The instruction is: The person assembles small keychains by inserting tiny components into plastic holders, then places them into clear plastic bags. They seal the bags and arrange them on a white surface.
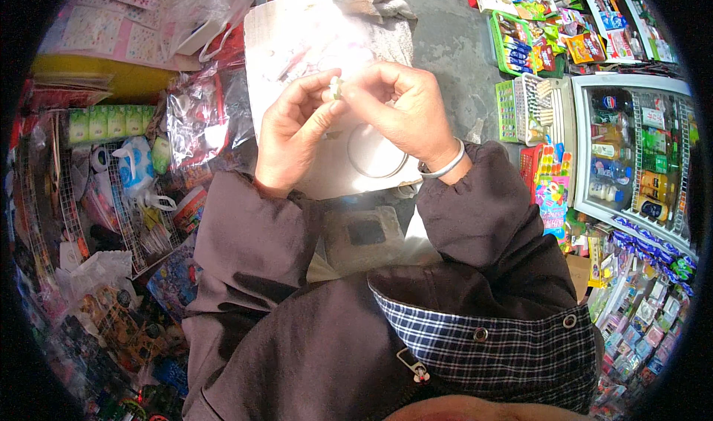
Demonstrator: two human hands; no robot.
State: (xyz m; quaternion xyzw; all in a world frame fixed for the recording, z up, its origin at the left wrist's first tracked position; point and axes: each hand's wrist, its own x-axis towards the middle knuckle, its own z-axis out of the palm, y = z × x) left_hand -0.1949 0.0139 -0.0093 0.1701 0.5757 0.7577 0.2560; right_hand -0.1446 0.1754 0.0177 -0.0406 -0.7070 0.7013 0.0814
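"What's nearest, with the dial centred on the view and twelve straight ahead?"

"The dark jacket (260, 339) at six, its checked lining (475, 343) turned out near five."

"And the hands?"

"Both raised towards twelve. The left hand (293, 131), around eleven, pinches a small pale piece (335, 88) between thumb and forefinger."

"So that piece sits where?"

"Just short of twelve, above the pale board (260, 31)."

"Is the right hand (412, 109) gripping it too?"

"I can't tell. It's near one, fingers bent, tips just beside the piece; glare blurs the contact. A light-coloured bracelet (444, 164) circles that wrist."

"What's beneath?"

"On the board's near end, a thin ring shape (379, 176), towards half past twelve. Farther up, sunlight washes out some pinkish stuff."

"Beyond that?"

"Green packs (110, 124) in a row past nine, a green basket (516, 46) of snacks near half past one, and a white-framed drinks fridge (580, 146) just before three."
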